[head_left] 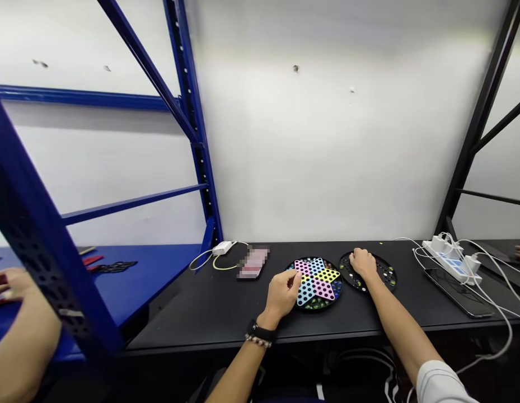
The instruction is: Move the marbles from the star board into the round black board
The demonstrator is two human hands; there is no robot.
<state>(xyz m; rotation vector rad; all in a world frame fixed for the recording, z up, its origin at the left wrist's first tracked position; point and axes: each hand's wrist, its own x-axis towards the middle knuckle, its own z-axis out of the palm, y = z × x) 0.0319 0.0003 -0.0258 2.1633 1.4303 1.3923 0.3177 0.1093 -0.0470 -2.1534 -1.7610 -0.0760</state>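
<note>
A round Chinese-checkers board [317, 282] with a star of pink, yellow and light-blue fields lies on the black table [209, 313]. My left hand [282, 292] rests at the board's left edge, fingers curled in a pinch; what they hold is too small to make out. To the right lies a round black tray [385, 274] with several small marbles. My right hand [362, 263] is laid over that tray's left part, fingers bent down among the marbles. A dark watch and a bead bracelet sit on my left wrist.
A phone [252, 264] and a white charger [222, 247] with cable lie left of the board. A white power strip [453, 258], cables and a dark phone [459, 291] are at the right. Blue shelving [192, 129] stands left; another person's arm [20, 336] is at the lower left.
</note>
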